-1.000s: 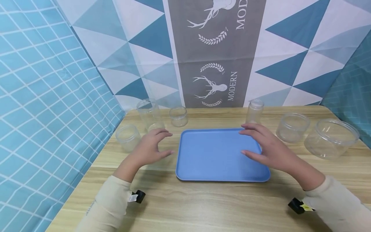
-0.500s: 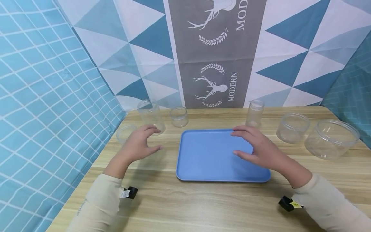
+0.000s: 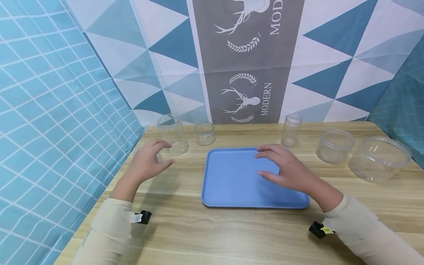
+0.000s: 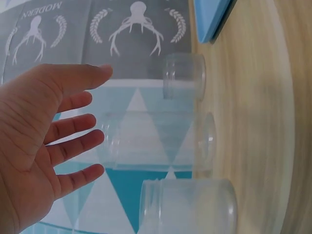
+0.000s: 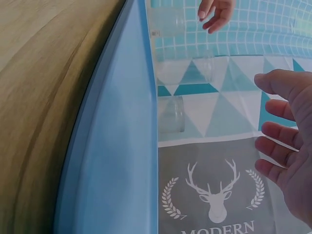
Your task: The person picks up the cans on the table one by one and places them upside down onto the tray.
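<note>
My left hand [image 3: 145, 162], fingers apart and empty, is in the air over the table's left side. It overlaps a clear jar in the head view and hides most of it; the left wrist view shows this frosted-looking jar [image 4: 190, 207] lower right of the fingers. A tall clear jar [image 3: 175, 137] stands just behind that hand, and a small low jar [image 3: 204, 135] stands to its right. My right hand [image 3: 286, 168], also empty with thumb and fingers spread, hovers over the right half of a blue tray [image 3: 232, 180].
A slim clear jar [image 3: 291, 131] stands behind the tray. Farther right are a medium jar [image 3: 334, 148] and a wide jar [image 3: 377, 160]. Patterned cloth [image 3: 245, 66] hangs behind the wooden table [image 3: 212, 235], and blue checked cloth [image 3: 49, 110] covers the left side.
Both hands have moved left. The left hand went from beside the tray toward the leftmost jar, the right from the tray's right edge farther over it. Jars and tray stay put.
</note>
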